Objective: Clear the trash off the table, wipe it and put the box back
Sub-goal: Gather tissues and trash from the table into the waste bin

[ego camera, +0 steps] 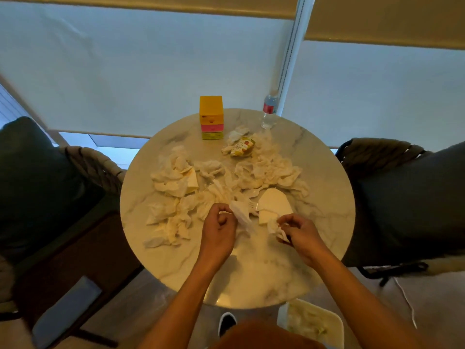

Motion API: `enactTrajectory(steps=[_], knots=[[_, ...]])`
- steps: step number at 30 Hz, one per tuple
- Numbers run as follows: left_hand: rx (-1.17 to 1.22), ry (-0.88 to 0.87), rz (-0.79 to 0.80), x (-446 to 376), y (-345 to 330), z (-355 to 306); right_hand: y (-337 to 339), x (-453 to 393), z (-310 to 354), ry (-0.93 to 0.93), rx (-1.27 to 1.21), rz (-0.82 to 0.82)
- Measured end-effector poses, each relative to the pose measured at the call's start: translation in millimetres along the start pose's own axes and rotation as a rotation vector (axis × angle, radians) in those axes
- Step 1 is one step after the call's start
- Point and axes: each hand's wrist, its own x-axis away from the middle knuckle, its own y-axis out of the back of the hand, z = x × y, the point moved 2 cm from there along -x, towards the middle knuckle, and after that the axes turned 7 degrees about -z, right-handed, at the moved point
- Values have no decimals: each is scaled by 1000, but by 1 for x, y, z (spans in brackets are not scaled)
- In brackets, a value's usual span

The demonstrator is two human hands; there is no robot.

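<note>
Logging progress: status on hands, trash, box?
Left hand and right hand each pinch a tissue. Crumpled tissues litter table. Box at far edge.

L hand [219, 226] & R hand [297, 231] gripping tissues, round table [327, 202]

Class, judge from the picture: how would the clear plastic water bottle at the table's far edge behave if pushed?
The clear plastic water bottle stands upright, tall and narrow, so it would probably tip rather than slide. Being round, it would likely roll afterwards, perhaps off the round marble table, whose edge is close.
</note>
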Motion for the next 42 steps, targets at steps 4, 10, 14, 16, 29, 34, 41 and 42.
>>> enactTrajectory(steps=[4, 10, 14, 16, 29, 34, 41, 42], knots=[[62, 78, 121, 30, -32, 12, 56, 1, -24, -70, 42, -78], [-31, 166, 241, 72, -86, 38, 145, 18, -66, -171, -149, -219], [-56, 283, 284, 108, -127, 50, 203, 22, -109, -198, -42, -314], [-84, 299, 301, 128, -149, 58, 228, 25, -130, -237, 38, -329], [-306, 491, 328, 201, -264, 217, 299, -8, -328, -448, 359, -79], [-459, 553, 328, 204, -283, 323, 287, -53, -412, -489, 410, 78], [-565, 652, 425, 208, -308, 439, 268, -113, -494, -436, 477, 209], [-583, 659, 431, 207, -313, 452, 265, -119, -501, -430, 480, 213]])
